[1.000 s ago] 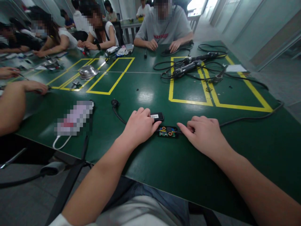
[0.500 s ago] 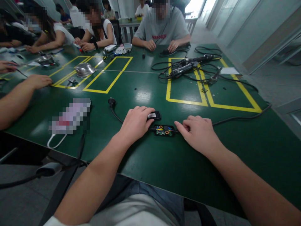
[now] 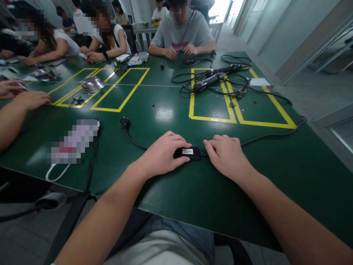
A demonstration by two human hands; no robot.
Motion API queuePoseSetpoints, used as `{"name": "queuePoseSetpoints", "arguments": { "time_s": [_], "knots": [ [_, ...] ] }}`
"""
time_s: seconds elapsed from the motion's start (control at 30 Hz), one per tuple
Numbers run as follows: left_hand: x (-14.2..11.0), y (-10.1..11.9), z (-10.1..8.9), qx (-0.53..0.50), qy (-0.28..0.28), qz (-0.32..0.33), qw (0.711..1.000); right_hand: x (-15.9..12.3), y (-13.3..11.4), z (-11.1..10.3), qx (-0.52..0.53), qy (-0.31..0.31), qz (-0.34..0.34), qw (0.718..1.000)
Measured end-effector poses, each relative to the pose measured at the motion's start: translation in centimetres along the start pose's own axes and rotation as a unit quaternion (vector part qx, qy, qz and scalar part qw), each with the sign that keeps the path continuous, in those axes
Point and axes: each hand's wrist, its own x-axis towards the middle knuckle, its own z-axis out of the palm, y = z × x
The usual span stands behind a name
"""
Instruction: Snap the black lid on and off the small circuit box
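left hand [image 3: 164,152] — gripping labelled black case [image 3: 190,152] | right hand [image 3: 228,154] — over its cable [image 3: 264,137] | plug [image 3: 125,122] on green table [image 3: 206,198]

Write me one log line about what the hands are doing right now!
left hand: holding black box | right hand: over cord | white label: face up on box | plug: on table

Black, white-labelled box [image 3: 195,152] lies flat, seemingly closed.

Black in-line cord box [image 3: 195,152], white label [image 3: 188,151] printed dark; black plug [image 3: 125,122], black cord [image 3: 275,135] to match! Green table [image 3: 179,198], banded with yellow tape [image 3: 212,119] rectangles, a silver bowl [image 3: 92,85], and there's red lettering [image 3: 179,44] on a grey T-shirt [image 3: 182,33].
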Motion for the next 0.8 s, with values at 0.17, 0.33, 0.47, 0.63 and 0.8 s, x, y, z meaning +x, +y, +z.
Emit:
{"name": "queuePoseSetpoints", "arguments": {
  "time_s": [0.17,0.33,0.47,0.63,0.8],
  "knots": [
    [0.0,-0.06,0.1,0.002,-0.007,-0.014,1.0,-0.12,0.07,0.43,0.0,0.023,-0.008,1.0],
    [0.07,0.15,0.08,0.005,-0.018,-0.027,0.999,-0.18,0.13,0.6,0.018,0.028,-0.017,0.999],
    [0.06,0.26,0.08,0.001,-0.023,-0.037,0.999,-0.24,0.16,0.6,0.033,0.032,-0.027,0.999],
    [0.1,0.28,-0.09,-0.023,-0.008,-0.046,0.999,-0.21,0.27,0.7,0.03,0.04,-0.028,0.998],
    [0.3,-0.55,-0.3,-0.005,0.088,-0.132,0.987,-0.15,0.19,0.61,0.027,0.033,-0.023,0.999]
  ]
}}
